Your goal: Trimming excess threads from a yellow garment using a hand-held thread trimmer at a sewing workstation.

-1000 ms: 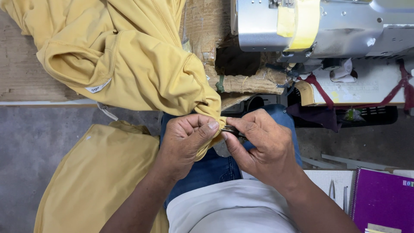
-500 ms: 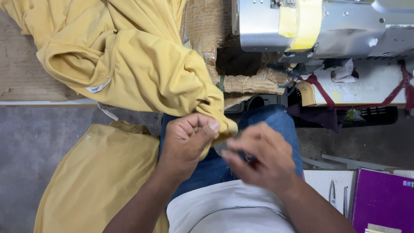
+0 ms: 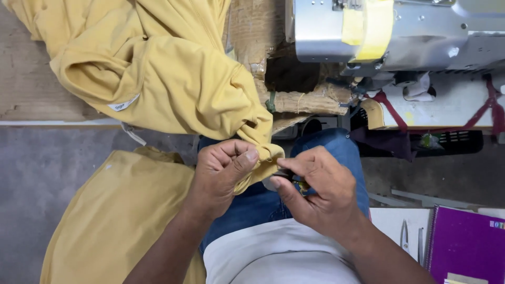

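Observation:
A yellow garment (image 3: 158, 79) lies bunched on the worktable and hangs down over my lap. My left hand (image 3: 223, 173) pinches a corner of its fabric between thumb and fingers. My right hand (image 3: 315, 192) is right beside it, fingers closed on a small dark cutting tool (image 3: 291, 180) whose tip meets the pinched edge of the cloth. The two hands almost touch above my blue trousers.
A grey sewing machine (image 3: 389, 31) with a yellow tape band stands at the upper right. More yellow cloth (image 3: 115, 215) hangs at the lower left. A purple notebook (image 3: 465, 242) and metal tweezers (image 3: 404, 236) lie at the lower right. Brown wrapped bundles (image 3: 305, 100) sit under the machine.
My right hand drew back from the fabric half a second ago and has come up to the pinched corner again. My left hand kept its hold on the cloth.

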